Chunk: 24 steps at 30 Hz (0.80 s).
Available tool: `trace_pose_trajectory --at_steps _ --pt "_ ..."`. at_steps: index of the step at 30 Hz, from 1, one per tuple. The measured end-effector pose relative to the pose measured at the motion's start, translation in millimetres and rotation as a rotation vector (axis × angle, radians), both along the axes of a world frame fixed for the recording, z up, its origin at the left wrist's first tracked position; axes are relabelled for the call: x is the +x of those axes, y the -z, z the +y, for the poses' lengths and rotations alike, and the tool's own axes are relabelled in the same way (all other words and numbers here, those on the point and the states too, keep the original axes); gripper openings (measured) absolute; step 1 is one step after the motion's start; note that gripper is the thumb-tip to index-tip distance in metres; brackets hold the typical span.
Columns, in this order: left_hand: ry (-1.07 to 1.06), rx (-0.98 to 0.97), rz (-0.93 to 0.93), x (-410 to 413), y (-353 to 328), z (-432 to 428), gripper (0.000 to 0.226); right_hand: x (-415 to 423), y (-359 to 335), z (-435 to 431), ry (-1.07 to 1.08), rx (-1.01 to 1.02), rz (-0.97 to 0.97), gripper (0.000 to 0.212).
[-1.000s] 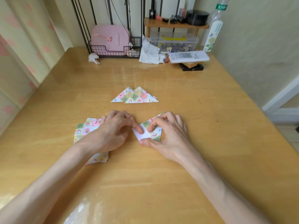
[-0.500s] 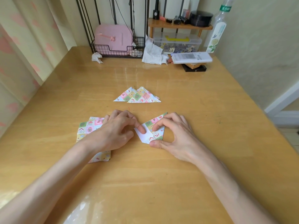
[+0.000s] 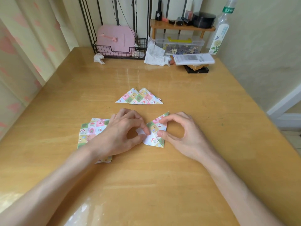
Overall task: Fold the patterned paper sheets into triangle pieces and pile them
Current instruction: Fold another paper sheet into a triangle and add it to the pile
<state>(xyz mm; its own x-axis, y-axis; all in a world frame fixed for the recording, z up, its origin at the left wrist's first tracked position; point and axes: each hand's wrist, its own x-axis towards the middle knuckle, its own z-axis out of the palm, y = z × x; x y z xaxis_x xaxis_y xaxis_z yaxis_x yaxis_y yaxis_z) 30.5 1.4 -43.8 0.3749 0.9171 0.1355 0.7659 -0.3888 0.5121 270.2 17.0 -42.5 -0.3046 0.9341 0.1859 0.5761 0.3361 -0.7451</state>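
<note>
A partly folded patterned sheet (image 3: 155,133) lies on the wooden table (image 3: 162,176) between my hands, its white underside showing at the lower left. My left hand (image 3: 122,132) pinches its left corner with thumb and forefinger. My right hand (image 3: 182,132) presses its right side with thumb and forefinger tips. A stack of flat patterned sheets (image 3: 91,131) sits under my left wrist, partly hidden. Further away lies a pile of folded triangle pieces (image 3: 140,97), overlapping one another.
At the table's far edge stand a black wire basket (image 3: 114,53) with a pink case, crumpled tissues (image 3: 154,54), a clear storage box (image 3: 179,44) under a small wooden shelf, a white remote (image 3: 193,58) and a tall bottle (image 3: 219,33). A curtain hangs left, a wall right.
The patterned flap on the sheet's right side has come down flatter. My right thumb and forefinger have spread apart along it. My left hand still pinches the left corner.
</note>
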Motion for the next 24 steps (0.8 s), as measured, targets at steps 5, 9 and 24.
trace_pose_trajectory --at_steps 5,9,24 --pt "0.032 0.048 -0.077 1 8 4 0.016 -14 7 -7 0.054 0.143 -0.11 0.036" --pt "0.012 0.077 -0.081 0 11 5 0.022 -18 9 -10 0.055 0.189 -0.172 0.037" --pt "0.227 0.39 0.144 -1 -1 2 0.027 -2 7 1 0.124 0.34 -0.114 0.034"
